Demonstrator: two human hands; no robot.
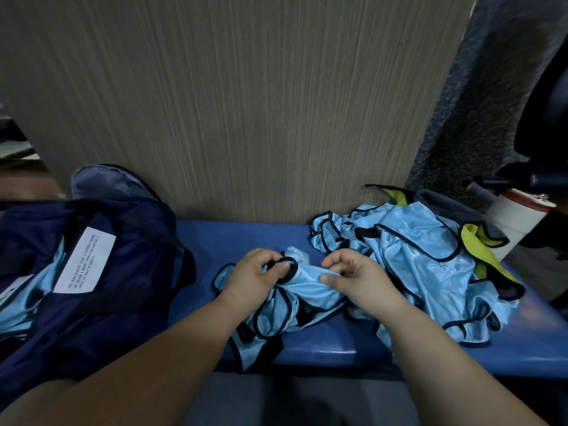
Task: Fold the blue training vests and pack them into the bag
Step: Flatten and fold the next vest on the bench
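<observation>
A light blue training vest with black trim lies crumpled on the blue bench in front of me, part of it hanging over the front edge. My left hand grips its black-edged opening. My right hand pinches the cloth just to the right of that. A heap of more blue vests sits on the bench to the right. The dark navy bag stands open at the left, with blue vests inside and a white label on it.
A wood-grain panel rises right behind the bench. Yellow-green vests lie under and beside the blue heap. A white and red cylinder and dark gear stand at the far right. Grey floor shows below the bench edge.
</observation>
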